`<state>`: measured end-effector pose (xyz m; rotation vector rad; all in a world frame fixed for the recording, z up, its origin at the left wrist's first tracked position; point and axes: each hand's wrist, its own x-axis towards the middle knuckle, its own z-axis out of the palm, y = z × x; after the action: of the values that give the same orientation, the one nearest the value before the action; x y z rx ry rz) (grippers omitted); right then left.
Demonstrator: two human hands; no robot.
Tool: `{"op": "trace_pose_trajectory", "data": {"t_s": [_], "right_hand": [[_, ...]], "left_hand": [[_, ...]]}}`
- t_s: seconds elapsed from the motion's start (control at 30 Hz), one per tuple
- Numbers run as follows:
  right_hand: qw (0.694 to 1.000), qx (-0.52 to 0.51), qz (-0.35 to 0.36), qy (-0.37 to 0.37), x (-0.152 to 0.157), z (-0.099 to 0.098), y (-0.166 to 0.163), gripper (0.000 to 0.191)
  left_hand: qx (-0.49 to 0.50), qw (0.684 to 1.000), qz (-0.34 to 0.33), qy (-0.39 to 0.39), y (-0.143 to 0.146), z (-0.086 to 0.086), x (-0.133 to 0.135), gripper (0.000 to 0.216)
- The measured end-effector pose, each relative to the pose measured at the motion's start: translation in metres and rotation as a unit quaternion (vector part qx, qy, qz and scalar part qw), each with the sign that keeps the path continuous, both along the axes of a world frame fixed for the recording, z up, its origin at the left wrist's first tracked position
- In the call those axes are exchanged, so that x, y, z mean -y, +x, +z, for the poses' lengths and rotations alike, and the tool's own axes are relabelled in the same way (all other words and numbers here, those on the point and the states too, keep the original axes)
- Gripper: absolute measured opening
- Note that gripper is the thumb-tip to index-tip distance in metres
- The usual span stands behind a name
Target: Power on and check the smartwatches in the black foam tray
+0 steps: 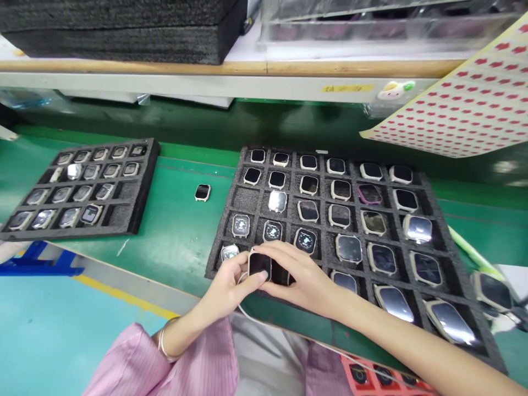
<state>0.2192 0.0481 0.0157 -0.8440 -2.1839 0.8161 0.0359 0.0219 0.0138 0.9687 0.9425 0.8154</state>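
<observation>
Both hands meet at the near edge of a black foam tray [243, 197] filled with several square smartwatch bodies. My left hand [229, 286] and my right hand [305, 278] pinch one watch body [259, 264] between them, its dark screen facing up. A thin white cable [247, 314] runs from that watch down toward my lap. Three watches just behind my fingers, such as one lit watch [306, 240], show glowing dials. The rest have dark or reflective screens.
A second foam tray [138, 190] with more watches lies at the left on the green belt [177, 231]. One loose watch [202, 192] lies between the trays. A sheet of red stickers [462, 110] hangs at right. Foam pads [124, 27] are stacked on the shelf above.
</observation>
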Motion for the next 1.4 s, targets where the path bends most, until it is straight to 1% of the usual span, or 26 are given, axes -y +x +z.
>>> {"op": "trace_pose_trajectory", "data": {"t_s": [0.13,0.3,0.4,0.47,0.57,0.63,0.73,0.83,0.93,1.0,1.07,1.13,1.33,1.4], "right_hand": [[1.000,-0.003,0.002,-0.014,0.003,-0.001,0.000,0.040],[1.000,-0.019,0.005,-0.015,0.005,0.000,-0.001,0.041],[1.000,-0.026,0.005,-0.010,0.005,0.001,-0.002,0.042],[1.000,-0.027,0.004,-0.014,0.005,0.003,-0.002,0.042],[0.998,-0.026,0.005,-0.057,0.005,0.007,-0.003,0.040],[0.995,-0.032,0.008,-0.090,0.005,0.010,-0.002,0.039],[0.991,-0.035,-0.002,-0.127,0.004,0.013,-0.001,0.041],[0.982,-0.046,-0.021,-0.182,0.004,0.012,-0.001,0.041],[0.956,-0.103,-0.021,-0.275,0.004,0.011,-0.004,0.039],[0.930,-0.149,-0.015,-0.335,0.004,0.011,-0.005,0.036],[0.912,-0.176,-0.010,-0.371,0.004,0.013,-0.005,0.034],[0.906,-0.180,-0.009,-0.382,0.005,0.014,-0.005,0.035],[0.897,-0.184,0.014,-0.401,0.006,0.014,-0.002,0.037],[0.893,-0.193,0.018,-0.406,0.006,0.013,-0.002,0.038]], "left_hand": [[-0.013,1.000,-0.005,0.004,-0.001,0.000,0.001,0.028],[-0.005,1.000,-0.006,0.000,-0.001,-0.003,0.003,0.029],[0.033,0.999,0.011,-0.025,0.000,-0.003,0.006,0.026],[0.053,0.996,0.008,-0.067,-0.001,0.000,0.006,0.026],[0.048,0.990,-0.042,-0.127,-0.005,0.004,0.005,0.035],[0.042,0.987,-0.064,-0.144,-0.007,0.005,0.003,0.042],[0.047,0.983,-0.064,-0.163,-0.008,0.005,0.001,0.040],[0.087,0.976,-0.057,-0.191,-0.005,0.005,0.000,0.036],[0.134,0.967,-0.043,-0.210,-0.003,0.007,0.000,0.033],[0.166,0.962,-0.053,-0.212,-0.003,0.009,0.000,0.031],[0.194,0.955,-0.071,-0.215,-0.004,0.010,0.001,0.030],[0.211,0.949,-0.077,-0.220,-0.005,0.010,0.002,0.029],[0.246,0.939,-0.062,-0.231,-0.008,0.006,0.006,0.023],[0.263,0.935,-0.070,-0.227,-0.009,0.004,0.006,0.023]]}}
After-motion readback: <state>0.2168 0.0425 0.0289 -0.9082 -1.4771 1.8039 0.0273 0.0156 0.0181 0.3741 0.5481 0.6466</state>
